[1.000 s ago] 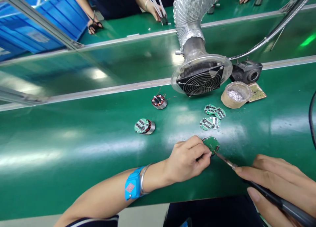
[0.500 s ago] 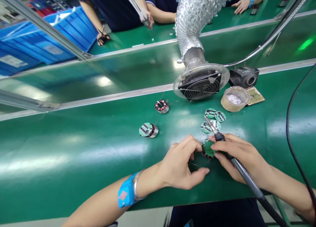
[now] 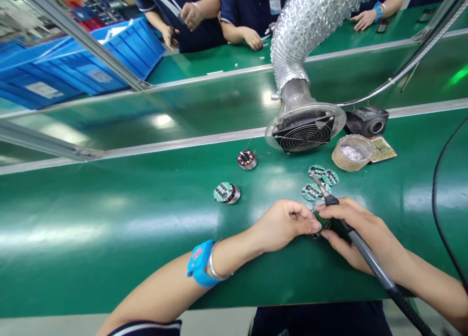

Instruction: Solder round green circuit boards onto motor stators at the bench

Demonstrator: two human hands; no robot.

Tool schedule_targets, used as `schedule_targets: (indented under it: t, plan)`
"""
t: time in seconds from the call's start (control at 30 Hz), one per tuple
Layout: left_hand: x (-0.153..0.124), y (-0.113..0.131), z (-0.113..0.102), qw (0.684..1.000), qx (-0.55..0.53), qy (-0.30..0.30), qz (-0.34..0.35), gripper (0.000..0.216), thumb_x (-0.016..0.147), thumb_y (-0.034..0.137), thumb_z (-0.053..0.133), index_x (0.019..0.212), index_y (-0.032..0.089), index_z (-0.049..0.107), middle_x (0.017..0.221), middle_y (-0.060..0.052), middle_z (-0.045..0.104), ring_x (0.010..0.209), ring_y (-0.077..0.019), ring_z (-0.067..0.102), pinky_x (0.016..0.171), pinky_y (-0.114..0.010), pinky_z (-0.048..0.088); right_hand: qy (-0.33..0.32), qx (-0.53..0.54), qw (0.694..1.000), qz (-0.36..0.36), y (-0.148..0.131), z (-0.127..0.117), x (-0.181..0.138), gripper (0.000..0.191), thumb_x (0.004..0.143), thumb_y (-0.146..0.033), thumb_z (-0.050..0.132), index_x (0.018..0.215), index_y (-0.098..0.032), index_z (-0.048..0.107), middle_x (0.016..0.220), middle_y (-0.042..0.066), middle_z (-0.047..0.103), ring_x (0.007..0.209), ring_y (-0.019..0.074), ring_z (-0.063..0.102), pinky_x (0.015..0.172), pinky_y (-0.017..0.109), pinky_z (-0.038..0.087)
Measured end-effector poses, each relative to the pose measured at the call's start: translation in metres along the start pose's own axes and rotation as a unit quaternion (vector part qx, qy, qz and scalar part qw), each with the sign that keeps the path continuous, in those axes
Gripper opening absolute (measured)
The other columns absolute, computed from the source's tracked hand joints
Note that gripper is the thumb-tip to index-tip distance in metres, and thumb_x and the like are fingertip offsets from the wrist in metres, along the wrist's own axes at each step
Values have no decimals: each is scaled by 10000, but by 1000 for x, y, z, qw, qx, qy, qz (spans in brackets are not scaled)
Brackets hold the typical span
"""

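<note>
My right hand [image 3: 369,231] grips a soldering iron [image 3: 361,248], its tip pointing up and left over several loose round circuit boards [image 3: 311,192]. The thumb and a finger of that hand also touch a round green circuit board [image 3: 322,222] with a motor stator beneath it. From the other side, my left hand [image 3: 288,225] pinches at this board, thumb across its edge. My fingers hide most of the board and stator. To the left, a stator topped by a circuit board [image 3: 224,192] lies tilted; a bare stator [image 3: 247,160] with loose wires stands behind it.
A fume extractor fan [image 3: 305,135] hangs low above the green bench. Right of it are a tub of silvery bits [image 3: 351,153], a flat tray [image 3: 383,149] and a black holder [image 3: 367,121]. A black cable [image 3: 435,194] loops at right. Co-workers sit across a metal rail.
My left thumb has closed in, and the hand now pinches the board where its fingers were spread before. The right hand keeps the iron. The whole view has shifted slightly.
</note>
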State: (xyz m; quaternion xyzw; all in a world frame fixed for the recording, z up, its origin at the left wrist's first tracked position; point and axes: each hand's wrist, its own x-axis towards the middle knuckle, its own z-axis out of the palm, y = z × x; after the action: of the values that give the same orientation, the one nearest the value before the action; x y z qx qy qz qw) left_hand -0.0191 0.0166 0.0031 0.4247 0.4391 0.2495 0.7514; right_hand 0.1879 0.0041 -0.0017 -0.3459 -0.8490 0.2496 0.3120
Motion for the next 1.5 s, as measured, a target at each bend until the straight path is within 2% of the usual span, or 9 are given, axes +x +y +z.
schedule_targets:
  t: [0.13,0.27,0.4,0.57,0.7,0.83,1.0,1.13,1.5]
  plan:
    - [3,7,-3,999,-3,-27,-27,317,603,349,866,652,128,645,600,41,631,580,-66,553,597,-201,447,-6,38,999,20,-5,-3,12,426,830,-41,562,1204,-240,516,1037,42,657,964,193,612,810,324,529]
    - [1,8,-4,999,3,-30,-36,252,645,268,824,659,123,618,608,40,617,579,-61,529,596,-195,420,52,41,998,-6,-9,-1,26,291,874,-56,555,1093,-248,550,892,5,652,832,158,592,736,279,506]
    - [-4,2,-5,995,87,40,7,191,730,269,723,695,119,610,645,22,567,549,-59,461,528,-192,364,48,27,998,-9,-9,5,26,280,887,-58,547,1108,-230,529,817,1,627,778,157,543,696,270,486]
    - [-6,-5,-4,963,217,123,98,119,754,229,657,697,132,618,690,31,488,532,-50,395,481,-184,326,14,39,999,-6,-6,6,18,341,905,-56,536,1200,-228,529,887,22,653,789,151,526,689,256,485]
    - [-4,-3,-1,952,254,128,112,66,706,152,651,648,135,623,653,37,487,514,-50,402,482,-182,328,20,33,999,13,-8,-8,14,361,909,-45,530,1217,-227,574,906,30,663,835,150,564,731,266,494]
    - [-4,0,1,944,273,134,127,61,678,107,656,627,136,639,635,40,492,510,-47,409,492,-180,334,33,-6,999,12,-21,-30,9,442,902,-77,541,1324,-209,537,891,36,659,763,151,580,686,282,495]
    - [-3,0,3,939,286,136,138,74,656,81,663,612,138,646,620,46,496,503,-43,416,503,-180,342,36,-12,999,10,-37,-48,-1,331,854,-106,548,1165,-186,631,806,50,649,686,175,608,615,314,502]
    - [-2,1,3,934,300,138,136,76,658,93,671,602,138,645,617,44,503,504,-45,419,506,-183,342,19,-36,999,14,-41,-47,-4,296,830,-99,535,1088,-215,622,863,51,703,790,215,677,697,343,536]
    - [-1,8,6,921,336,139,143,89,645,88,673,586,145,638,606,40,520,529,-62,455,528,-197,350,16,-68,997,17,-49,-42,1,271,844,-93,487,1047,-240,591,793,43,688,788,225,691,570,339,485]
